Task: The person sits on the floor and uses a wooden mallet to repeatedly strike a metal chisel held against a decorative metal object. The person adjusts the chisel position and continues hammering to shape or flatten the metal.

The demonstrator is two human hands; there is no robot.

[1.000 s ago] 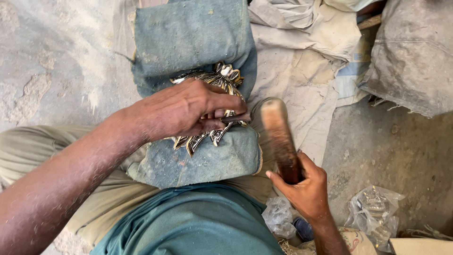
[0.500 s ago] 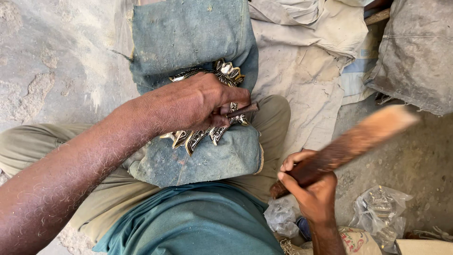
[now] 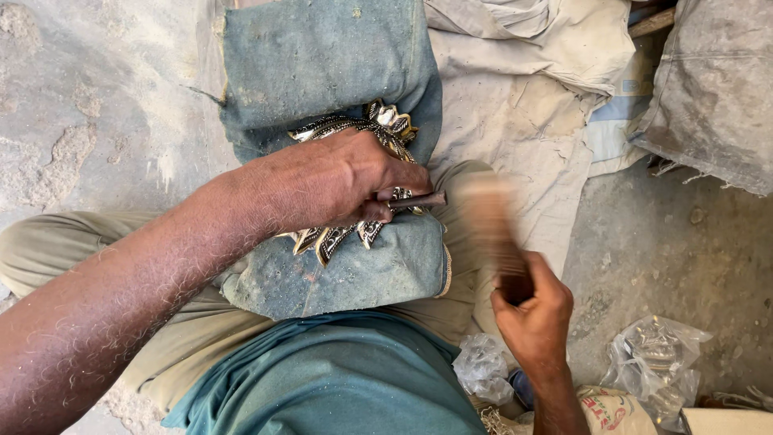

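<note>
left hand: the left hand point(image 3: 338, 181) lies palm down on an ornate metal piece point(image 3: 385, 125) and pinches a thin dark punch point(image 3: 415, 200) between thumb and fingers, closed tight around it
punch: it lies almost level, its free end pointing right, toward the mallet, just beyond the fingertips
metal piece: silver and gold coloured, with leaf-like points; it rests on a blue denim cushion point(image 3: 322, 56) across the person's lap, mostly hidden under the left hand, its points showing above and below the knuckles
right hand: the right hand point(image 3: 535, 310) is wrapped firmly around the lower end of a wooden mallet point(image 3: 495, 234)
mallet: brown, blurred by motion, upright in the view, its head just right of the punch's end; whether the two touch I cannot tell
cushion: folded, dusty, worn pale at the edges, and it holds nothing but the metal piece and the hand on it
clear plastic bag: a crumpled bag point(image 3: 656, 366) lies on the concrete floor point(image 3: 668, 258) at lower right, with pale metal shapes dimly visible inside; what they are I cannot tell
second bag: a smaller crumpled clear bag point(image 3: 483, 369) sits beside the right wrist, its contents not legible
sacks: a grey woven sack point(image 3: 717, 89) fills the upper right corner, closed, its contents hidden; a printed sack point(image 3: 604, 407) shows at the bottom edge
cloth: pale sheeting point(image 3: 523, 89) is spread over the floor right of the cushion
</note>
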